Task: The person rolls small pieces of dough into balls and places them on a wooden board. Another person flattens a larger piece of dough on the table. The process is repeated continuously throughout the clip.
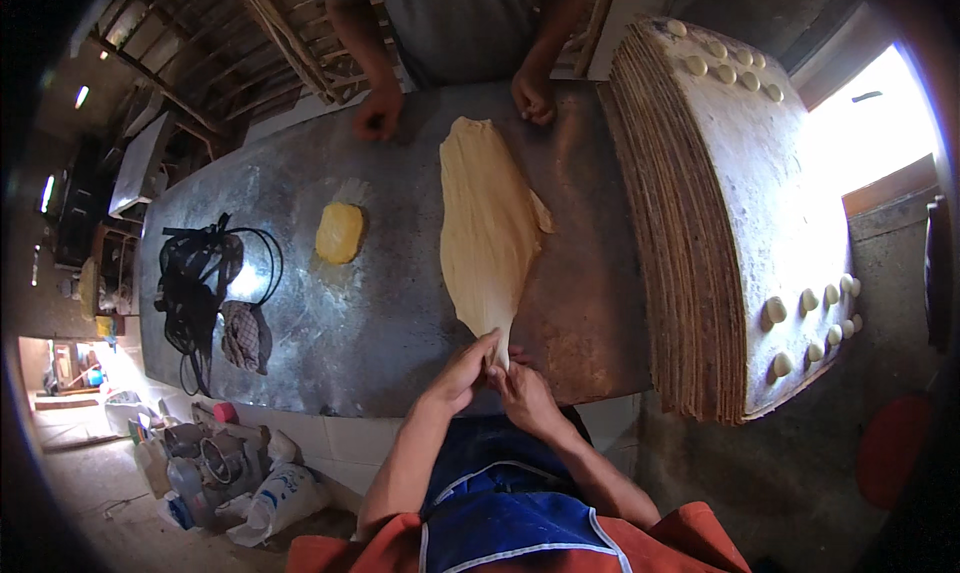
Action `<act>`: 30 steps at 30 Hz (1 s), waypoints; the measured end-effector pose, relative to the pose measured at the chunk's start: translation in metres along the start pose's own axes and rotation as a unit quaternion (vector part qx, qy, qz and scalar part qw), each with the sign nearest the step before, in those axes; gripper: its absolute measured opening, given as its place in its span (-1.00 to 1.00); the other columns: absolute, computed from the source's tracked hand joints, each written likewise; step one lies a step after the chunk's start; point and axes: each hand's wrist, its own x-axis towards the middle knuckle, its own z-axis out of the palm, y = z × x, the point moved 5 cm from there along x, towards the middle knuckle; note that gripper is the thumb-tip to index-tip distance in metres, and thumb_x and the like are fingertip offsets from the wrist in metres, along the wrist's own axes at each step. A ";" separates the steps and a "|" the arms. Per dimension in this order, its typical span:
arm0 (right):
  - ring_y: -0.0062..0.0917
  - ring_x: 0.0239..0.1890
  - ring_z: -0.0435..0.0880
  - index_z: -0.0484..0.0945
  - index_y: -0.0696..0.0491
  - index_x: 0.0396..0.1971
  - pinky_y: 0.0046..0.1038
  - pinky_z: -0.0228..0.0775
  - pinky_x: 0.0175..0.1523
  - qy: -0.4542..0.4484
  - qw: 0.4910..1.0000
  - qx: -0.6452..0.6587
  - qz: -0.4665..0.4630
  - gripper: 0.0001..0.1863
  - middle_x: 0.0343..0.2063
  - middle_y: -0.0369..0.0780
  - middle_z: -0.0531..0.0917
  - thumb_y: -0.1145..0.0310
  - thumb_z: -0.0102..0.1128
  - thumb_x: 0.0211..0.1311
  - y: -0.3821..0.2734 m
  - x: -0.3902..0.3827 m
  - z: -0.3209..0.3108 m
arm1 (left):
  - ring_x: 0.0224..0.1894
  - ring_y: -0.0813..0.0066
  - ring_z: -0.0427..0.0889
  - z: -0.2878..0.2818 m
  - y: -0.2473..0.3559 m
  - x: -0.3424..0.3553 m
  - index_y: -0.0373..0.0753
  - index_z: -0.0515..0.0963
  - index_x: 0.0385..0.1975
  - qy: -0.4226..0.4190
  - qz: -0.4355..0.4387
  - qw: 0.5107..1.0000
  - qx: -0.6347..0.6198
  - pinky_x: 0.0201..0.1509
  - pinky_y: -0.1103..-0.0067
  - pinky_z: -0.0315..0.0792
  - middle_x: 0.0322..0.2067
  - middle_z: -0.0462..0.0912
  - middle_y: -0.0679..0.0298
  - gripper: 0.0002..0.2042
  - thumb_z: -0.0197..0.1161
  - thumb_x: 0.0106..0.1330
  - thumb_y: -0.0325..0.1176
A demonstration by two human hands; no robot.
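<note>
Both the left hand (pixel 460 373) and the right hand (pixel 522 391) pinch closed on the near tip of the long dough sheet (pixel 487 235), which lies stretched across the metal table (pixel 400 313). A yellow dough block (pixel 340 232) sits left of the sheet, and 2 hands of another person rest at its far end.

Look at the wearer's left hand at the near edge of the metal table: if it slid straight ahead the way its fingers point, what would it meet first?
The left hand already pinches the near tip of the long dough sheet; going on, it would likely run along that dough toward the other person's hands.
</note>
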 end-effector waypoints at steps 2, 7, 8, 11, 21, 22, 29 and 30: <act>0.02 -0.37 0.69 0.50 0.18 -0.32 -0.02 0.47 -0.34 0.009 0.994 -0.113 0.000 -0.69 -0.47 0.12 0.63 0.23 0.04 0.55 -0.015 -0.016 -0.017 | -0.49 0.53 0.61 0.031 -0.006 0.011 -0.10 0.54 -0.28 -0.001 -0.093 0.984 -0.152 -0.21 0.50 0.55 -0.45 0.63 0.32 -0.66 0.06 0.57 0.03; -0.05 -0.32 0.66 0.53 0.19 -0.32 -0.17 0.49 -0.21 -0.268 0.945 0.135 -0.133 -0.76 -0.39 0.03 0.63 0.30 0.12 0.46 -0.073 -0.079 -0.039 | -0.74 0.68 0.06 0.032 -0.025 0.019 -0.02 0.40 -0.37 -0.105 -0.089 0.964 -0.227 -0.47 0.59 0.23 -0.67 0.15 0.55 -0.71 0.17 0.51 0.01; -0.13 -0.24 0.67 0.56 0.20 -0.21 -0.21 0.49 -0.10 -0.306 0.913 0.187 -0.196 -0.76 -0.33 -0.01 0.64 0.29 0.15 0.45 -0.096 -0.088 -0.043 | -0.75 0.67 0.06 0.028 -0.027 0.014 -0.04 0.40 -0.34 -0.067 -0.084 0.978 -0.180 -0.44 0.56 0.31 -0.66 0.17 0.53 -0.69 0.19 0.49 0.04; -0.38 -0.07 0.65 0.59 0.18 0.04 -0.32 0.47 0.12 -0.252 0.909 0.268 -0.195 -0.67 -0.15 -0.13 0.65 0.27 0.18 0.47 -0.108 -0.046 -0.051 | -0.51 0.70 0.34 0.014 -0.025 -0.006 -0.08 0.43 -0.14 -0.147 0.042 0.983 -0.102 -0.33 0.55 0.42 -0.46 0.36 0.44 -0.62 0.19 0.46 0.12; -0.57 -0.05 0.65 0.64 0.14 -0.07 -0.43 0.48 0.09 -0.295 0.907 0.206 -0.220 -0.78 -0.16 -0.25 0.73 0.31 0.21 0.48 -0.048 0.104 0.068 | -0.15 -0.33 0.64 0.007 -0.001 -0.067 -0.41 0.51 -0.20 0.046 0.145 0.720 0.677 0.01 -0.04 0.45 -0.26 0.64 -0.34 -0.72 -0.05 0.50 -0.30; -0.58 -0.04 0.65 0.64 0.14 -0.07 -0.42 0.49 0.09 -0.297 0.910 0.192 -0.216 -0.77 -0.15 -0.25 0.73 0.30 0.21 0.49 -0.057 0.103 0.067 | -0.25 -0.37 0.62 0.015 0.003 -0.082 -0.38 0.52 -0.39 0.045 0.187 0.701 0.687 -0.06 -0.07 0.42 -0.37 0.63 -0.28 -0.70 -0.04 0.50 -0.30; -0.18 -0.06 0.59 0.63 0.13 0.01 -0.28 0.46 0.10 0.105 0.973 -0.093 -0.182 -0.77 -0.05 -0.05 0.60 0.42 0.16 0.45 -0.003 0.009 -0.032 | -0.20 0.19 0.44 -0.004 0.063 -0.126 -0.19 0.51 -0.35 0.098 0.434 0.643 0.623 0.07 0.29 0.23 -0.37 0.49 0.23 -0.84 0.04 0.47 -0.33; -0.11 0.04 0.54 0.59 0.12 0.09 -0.14 0.37 0.19 0.137 0.961 -0.181 -0.157 -0.70 0.02 0.00 0.56 0.38 0.17 0.44 0.021 -0.019 -0.042 | -0.11 0.14 0.45 -0.047 0.038 -0.109 -0.18 0.53 -0.21 0.125 0.448 0.635 0.616 0.11 0.22 0.23 -0.25 0.52 0.18 -0.89 0.10 0.44 -0.33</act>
